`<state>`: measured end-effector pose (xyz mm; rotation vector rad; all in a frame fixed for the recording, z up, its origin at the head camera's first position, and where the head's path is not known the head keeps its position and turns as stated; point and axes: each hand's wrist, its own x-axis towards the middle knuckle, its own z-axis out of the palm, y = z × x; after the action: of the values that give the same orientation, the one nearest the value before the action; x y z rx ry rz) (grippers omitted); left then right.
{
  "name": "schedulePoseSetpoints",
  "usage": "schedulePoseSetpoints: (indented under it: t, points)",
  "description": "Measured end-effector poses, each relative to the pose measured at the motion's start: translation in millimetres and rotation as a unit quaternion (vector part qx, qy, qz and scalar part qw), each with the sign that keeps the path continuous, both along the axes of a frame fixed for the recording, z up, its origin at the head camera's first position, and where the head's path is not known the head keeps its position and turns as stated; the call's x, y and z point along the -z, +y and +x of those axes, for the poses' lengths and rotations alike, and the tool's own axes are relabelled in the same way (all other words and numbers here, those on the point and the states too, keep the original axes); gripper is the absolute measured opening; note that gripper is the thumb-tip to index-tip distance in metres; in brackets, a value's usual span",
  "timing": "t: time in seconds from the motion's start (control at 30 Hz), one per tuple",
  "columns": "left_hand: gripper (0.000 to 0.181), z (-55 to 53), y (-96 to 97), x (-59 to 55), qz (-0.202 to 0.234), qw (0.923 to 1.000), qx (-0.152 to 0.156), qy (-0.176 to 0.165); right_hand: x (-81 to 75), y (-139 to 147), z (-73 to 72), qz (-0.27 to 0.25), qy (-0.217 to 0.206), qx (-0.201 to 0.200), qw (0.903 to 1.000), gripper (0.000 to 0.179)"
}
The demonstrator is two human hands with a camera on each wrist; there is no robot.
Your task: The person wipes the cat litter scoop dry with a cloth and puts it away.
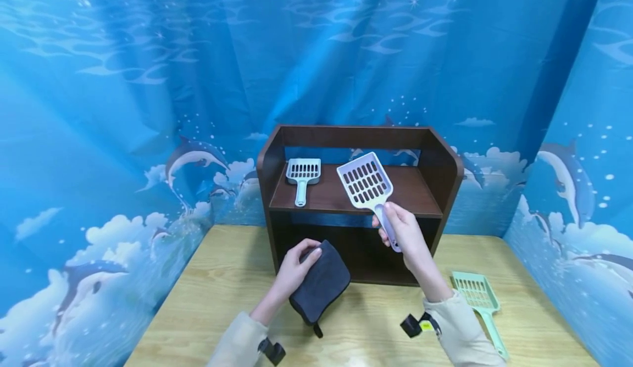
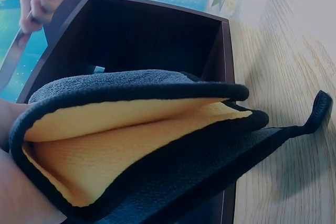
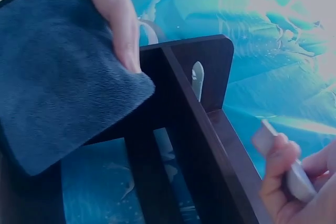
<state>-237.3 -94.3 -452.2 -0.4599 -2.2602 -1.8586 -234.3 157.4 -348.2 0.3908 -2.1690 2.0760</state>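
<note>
In the head view my right hand (image 1: 403, 229) grips the handle of a pale lilac slotted litter scoop (image 1: 367, 183), raised in front of the shelf unit's upper board. My left hand (image 1: 295, 265) pinches a folded dark grey cloth (image 1: 323, 284) above the table, before the lower compartment. Seen from the left wrist, the folded cloth (image 2: 157, 166) shows a yellow inner side, black edging and a hanging loop. A second scoop, pale blue-grey (image 1: 303, 174), lies at the left of the upper shelf. On the table to the right rests a light green scoop (image 1: 477, 293), partly behind my right sleeve.
A dark brown two-tier shelf unit (image 1: 447, 174) stands at the back of the wooden table (image 1: 207, 301). Blue curtains (image 1: 198, 81) printed with dolphins and clouds hang behind and on both sides. Small black cameras are strapped to both wrists.
</note>
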Motion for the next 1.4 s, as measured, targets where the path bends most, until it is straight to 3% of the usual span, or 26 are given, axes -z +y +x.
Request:
schedulePoseSetpoints:
  t: [0.27,0.53,0.73,0.9,1.2,1.4]
  points:
    - [0.014,13.3,2.9,-17.3,-0.012,0.9998,-0.013,-0.006,-24.8,-5.8,-35.8,0.044,-0.045,-0.065,0.9959,0.044]
    - [0.015,4.5,-0.1,-1.6,-0.01,0.9999,-0.002,0.002,-35.3,-13.4,-67.2,0.063,-0.104,-0.099,0.9877,0.045]
    - [0.014,5.8,-0.4,-4.0,-0.006,1.0,0.0,0.006,-38.0,-16.5,-82.6,0.077,-0.134,-0.11,0.9819,0.044]
    - [0.014,5.0,-1.3,-4.4,-0.014,0.9999,-0.006,0.004,-41.7,-20.8,-94.3,0.126,-0.152,-0.1,0.9752,0.045]
    - [0.015,1.8,-4.9,-0.3,-0.009,0.9999,0.003,0.007,-39.5,-25.3,-100.3,0.171,-0.158,-0.06,0.9706,0.042]
    - [0.015,1.5,-7.9,0.0,-0.005,0.9997,-0.009,0.024,-39.2,-18.6,-81.9,0.162,-0.094,-0.022,0.982,0.042]
